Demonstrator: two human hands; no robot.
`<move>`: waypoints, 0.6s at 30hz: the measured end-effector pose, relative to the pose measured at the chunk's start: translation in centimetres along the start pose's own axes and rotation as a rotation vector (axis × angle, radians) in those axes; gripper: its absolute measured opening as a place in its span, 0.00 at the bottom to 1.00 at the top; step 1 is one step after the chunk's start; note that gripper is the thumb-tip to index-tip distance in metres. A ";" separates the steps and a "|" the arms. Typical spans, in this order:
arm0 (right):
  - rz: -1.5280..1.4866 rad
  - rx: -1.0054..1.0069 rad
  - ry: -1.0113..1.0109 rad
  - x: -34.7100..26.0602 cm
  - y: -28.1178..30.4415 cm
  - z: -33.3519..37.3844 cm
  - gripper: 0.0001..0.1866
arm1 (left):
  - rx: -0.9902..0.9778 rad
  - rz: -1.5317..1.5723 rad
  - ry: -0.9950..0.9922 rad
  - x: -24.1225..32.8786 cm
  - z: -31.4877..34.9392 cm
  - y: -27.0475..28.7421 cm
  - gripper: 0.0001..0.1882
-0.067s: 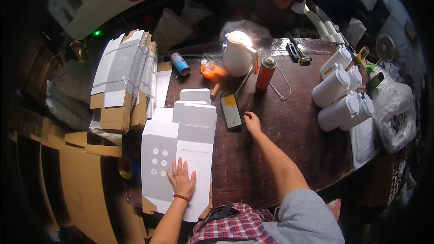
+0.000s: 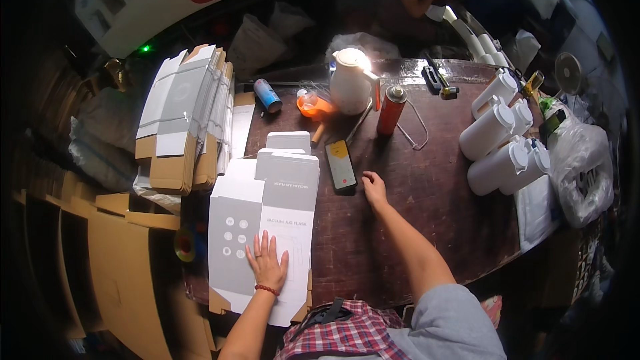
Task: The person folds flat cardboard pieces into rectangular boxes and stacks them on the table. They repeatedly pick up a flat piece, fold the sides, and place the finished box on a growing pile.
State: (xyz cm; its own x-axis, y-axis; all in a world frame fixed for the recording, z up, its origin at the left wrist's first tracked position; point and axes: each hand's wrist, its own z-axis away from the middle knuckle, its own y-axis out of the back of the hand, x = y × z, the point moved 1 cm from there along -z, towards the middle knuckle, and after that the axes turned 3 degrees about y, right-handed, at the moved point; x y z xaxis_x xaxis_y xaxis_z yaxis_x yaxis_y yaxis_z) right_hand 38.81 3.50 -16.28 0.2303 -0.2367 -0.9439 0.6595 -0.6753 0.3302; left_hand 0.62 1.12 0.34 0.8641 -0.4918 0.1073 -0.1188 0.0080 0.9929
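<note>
My left hand [image 2: 268,268] lies flat with fingers spread on a folded-flat white and grey carton [image 2: 230,227] at the table's left front. A beaded bracelet rings the wrist. My right hand [image 2: 375,189] is low over the table, just right of a smartphone [image 2: 341,165] with a lit screen, and apart from it. Its fingers are loosely bent, and nothing shows in them. More flat carton blanks lie under the top one, their flaps sticking out beyond it.
A tied stack of flat cartons [image 2: 180,107] stands at the left. Farther back are a white jug [image 2: 351,87], a red spray can [image 2: 392,113], a blue can [image 2: 268,96] and an orange container [image 2: 313,105]. Several white jugs [image 2: 487,132] stand at the right. Another person [image 2: 408,0] sits beyond the table.
My right hand has drawn back slightly toward me, a little farther from the phone. The left hand stays on the carton.
</note>
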 end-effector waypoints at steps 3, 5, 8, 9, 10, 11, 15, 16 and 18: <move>-0.496 -0.178 -0.359 -2.7 2.5 4.3 0.15 | 0.026 0.032 0.015 0.1 1.0 -0.2 0.30; -0.676 -0.224 -0.389 -5.4 3.5 6.2 0.13 | 0.026 0.033 0.032 -0.2 0.6 0.2 0.30; -0.728 -0.341 -0.352 -11.2 7.8 8.9 0.13 | 0.048 0.047 0.036 0.1 0.7 -0.6 0.30; -0.722 -0.349 -0.254 -14.2 9.2 10.1 0.12 | 0.056 0.044 0.026 0.0 0.9 -0.7 0.30; -0.719 -0.356 -0.158 -17.6 10.6 11.4 0.12 | 0.050 0.053 0.034 -0.2 1.3 -0.3 0.30; -0.710 -0.362 -0.049 -21.1 12.4 12.3 0.11 | 0.057 0.067 0.029 -0.2 1.0 -0.2 0.30; -0.750 -0.303 0.594 -36.5 21.6 19.1 0.09 | 0.075 0.139 0.012 0.1 0.6 -0.8 0.31; -0.783 -0.300 0.852 -39.5 23.1 21.5 0.08 | 0.067 0.134 0.030 -0.7 1.2 -0.4 0.31; -0.414 0.055 1.305 -44.4 25.5 27.9 0.01 | 0.091 0.163 0.014 -1.4 1.3 -0.6 0.31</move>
State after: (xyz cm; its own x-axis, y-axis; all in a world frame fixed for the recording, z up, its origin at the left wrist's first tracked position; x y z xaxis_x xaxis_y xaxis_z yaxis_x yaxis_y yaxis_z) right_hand 25.43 -22.72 34.03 0.5459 0.7904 -0.2780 0.8224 -0.5689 -0.0028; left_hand -1.15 0.63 -0.52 0.8364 -0.4780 0.2682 -0.3015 0.0074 0.9534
